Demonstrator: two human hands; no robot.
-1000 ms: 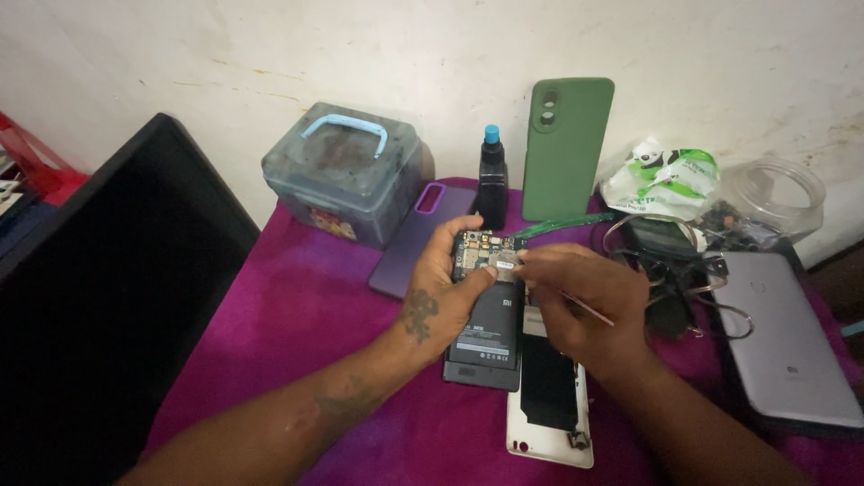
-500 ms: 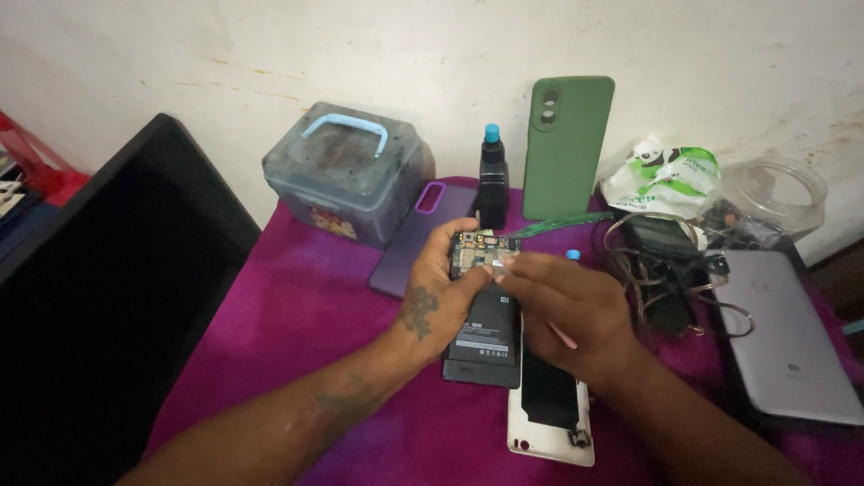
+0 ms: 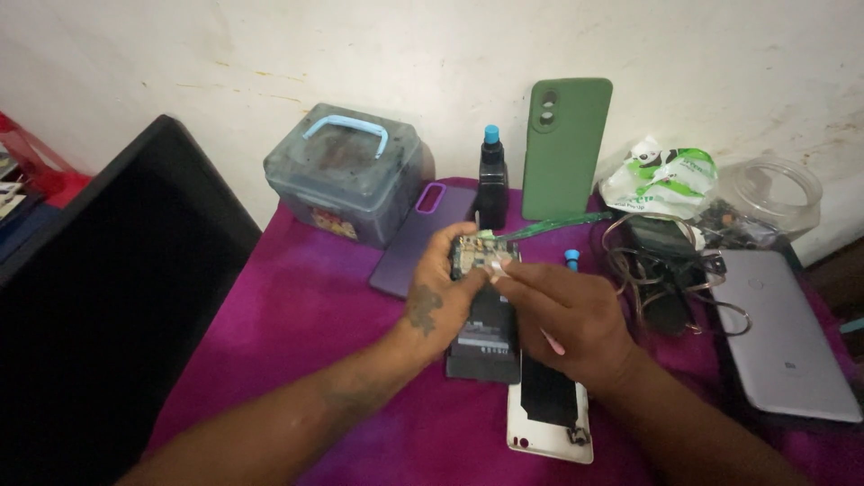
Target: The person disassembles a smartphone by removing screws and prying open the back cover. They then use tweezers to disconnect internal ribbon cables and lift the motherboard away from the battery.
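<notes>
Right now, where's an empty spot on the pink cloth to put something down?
Bare cloth lies between the grey storage box, the black screen and the left hand. The right side is crowded: cables, a silver phone, a plastic bag.

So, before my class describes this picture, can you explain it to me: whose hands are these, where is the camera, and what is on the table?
The camera sits on a person's head and looks down at their own bare hands. The left hand steadies an opened phone with its insides showing. The right hand touches the phone's top end with its fingers and holds a thin pink tool. They work over a magenta cloth. Around them lie a white back cover, a purple case, a green case leaning on the wall, a dark bottle, a handled box, cables and a silver laptop.
</notes>
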